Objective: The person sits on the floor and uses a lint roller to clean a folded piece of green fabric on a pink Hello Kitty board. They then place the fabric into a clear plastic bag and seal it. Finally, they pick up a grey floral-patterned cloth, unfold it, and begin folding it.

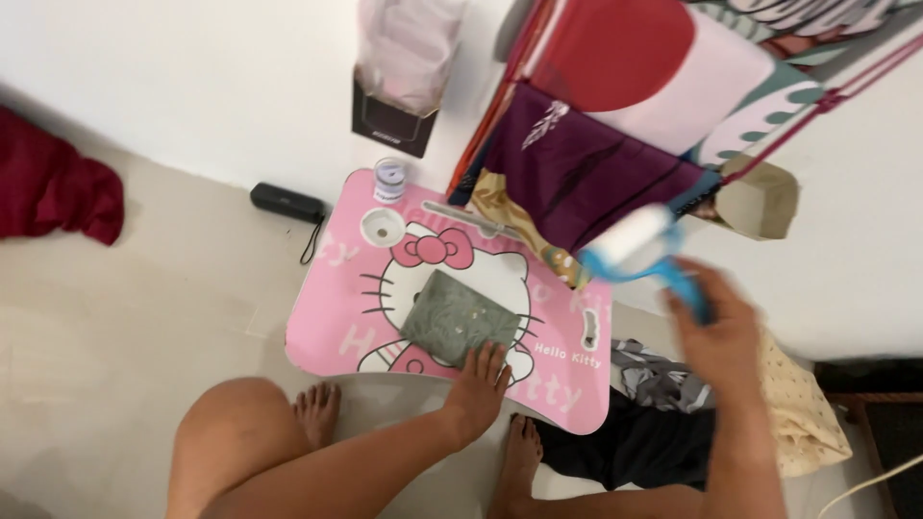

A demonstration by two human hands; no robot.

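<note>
Head view: left hand [478,384] lies flat, fingers spread, pressing the near edge of a folded grey-green cloth [460,317] that sits mid-counter on the pink cartoon-cat counter [332,327]. Right hand [716,332] is closed around the blue handle of a lint roller [635,240], raised off to the right, blurred, well apart from the cloth. Small white jar [389,179] and its lid [382,227] stand at the far left corner; black case [286,202] on the floor beyond; clothes hang at top right. Step looks like: cloth pinned, roller in hand. Next likely needs the roller brought left and down onto the cloth.
</note>
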